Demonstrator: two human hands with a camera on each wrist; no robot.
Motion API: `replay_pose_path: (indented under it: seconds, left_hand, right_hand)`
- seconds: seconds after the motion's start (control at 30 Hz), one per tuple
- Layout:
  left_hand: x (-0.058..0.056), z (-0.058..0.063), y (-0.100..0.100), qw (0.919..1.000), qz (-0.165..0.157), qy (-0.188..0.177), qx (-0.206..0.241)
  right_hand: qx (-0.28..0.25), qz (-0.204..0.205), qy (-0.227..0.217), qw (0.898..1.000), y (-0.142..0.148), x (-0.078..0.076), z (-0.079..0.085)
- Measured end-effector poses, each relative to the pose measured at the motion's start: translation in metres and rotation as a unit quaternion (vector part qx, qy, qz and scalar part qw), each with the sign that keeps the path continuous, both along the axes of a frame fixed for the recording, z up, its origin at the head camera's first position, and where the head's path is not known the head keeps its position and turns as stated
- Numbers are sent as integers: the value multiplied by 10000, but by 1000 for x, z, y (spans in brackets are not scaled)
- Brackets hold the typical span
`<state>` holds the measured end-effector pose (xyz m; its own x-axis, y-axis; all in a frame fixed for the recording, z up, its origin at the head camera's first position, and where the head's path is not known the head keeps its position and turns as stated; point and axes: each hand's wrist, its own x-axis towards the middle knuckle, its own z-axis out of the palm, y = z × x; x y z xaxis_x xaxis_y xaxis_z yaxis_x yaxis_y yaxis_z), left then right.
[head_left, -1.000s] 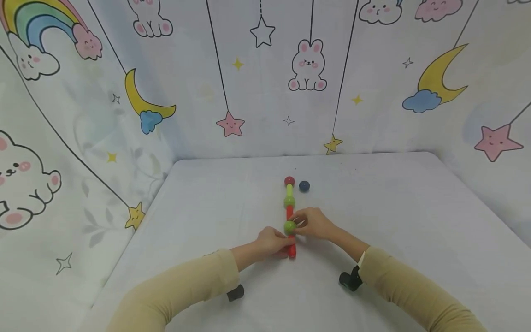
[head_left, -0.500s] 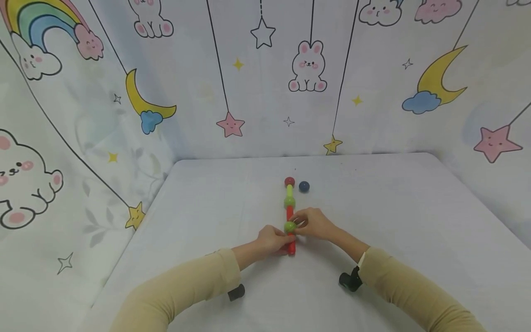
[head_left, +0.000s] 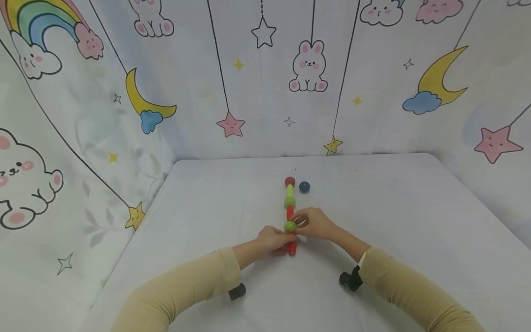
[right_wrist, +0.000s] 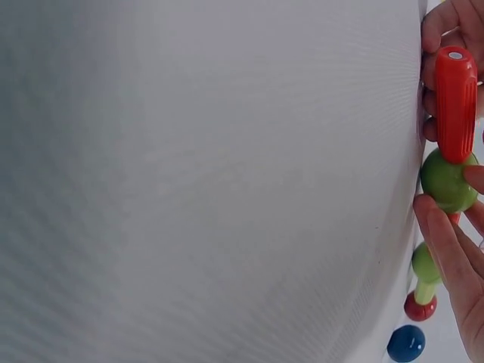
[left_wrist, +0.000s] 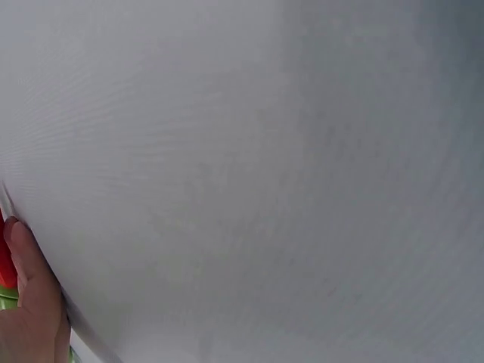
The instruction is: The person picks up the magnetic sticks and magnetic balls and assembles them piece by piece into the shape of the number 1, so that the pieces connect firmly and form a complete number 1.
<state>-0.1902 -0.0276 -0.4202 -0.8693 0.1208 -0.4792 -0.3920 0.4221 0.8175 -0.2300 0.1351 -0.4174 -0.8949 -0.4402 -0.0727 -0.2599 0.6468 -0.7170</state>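
A straight chain of balls and rods lies in the middle of the table in the head view. From the far end come a red ball (head_left: 290, 180), a lime rod (head_left: 290, 190), a green ball (head_left: 289, 202), a red rod (head_left: 290, 211), a second green ball (head_left: 290, 226) and a near red rod (head_left: 292, 249). My left hand (head_left: 271, 240) grips the near red rod between thumb and fingers. With thumb and fingertips, my right hand (head_left: 317, 223) pinches the second green ball. In the right wrist view, the ridged near red rod (right_wrist: 456, 106) meets that ball end-on.
A loose dark blue ball (head_left: 304, 186) sits just right of the chain's far end. White cloth (head_left: 215, 193) covers the table, and a printed cloth wall (head_left: 265, 92) rises behind its back edge. Black wrist cameras (head_left: 350, 279) hang below both sleeves.
The near red rod has shifted very slightly away from the person, in toward the second green ball, with the left hand on it. The right hand keeps its pinch on the ball.
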Motion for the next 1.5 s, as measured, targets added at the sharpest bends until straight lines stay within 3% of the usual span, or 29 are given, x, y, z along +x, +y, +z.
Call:
replay_pose_path:
  seconds: [0.4, 0.7, 1.07, 1.5]
  left_hand:
    - [0, 2, 1, 9999, -2, -37, -116]
    - [-6, 1, 0, 9996, 263, 33, -71]
    - [-12, -1, 2, 9993, 301, -4, -213]
    - [-16, -6, 2, 9994, 342, -9, 55]
  right_hand:
    - [-42, 27, 21, 10000, 5, -6, -1]
    - [63, -154, 190, 9997, 12, -13, -5]
    - [157, -570, 273, 9979, 19, -22, -4]
    - [509, -926, 542, 9929, 25, -46, -5]
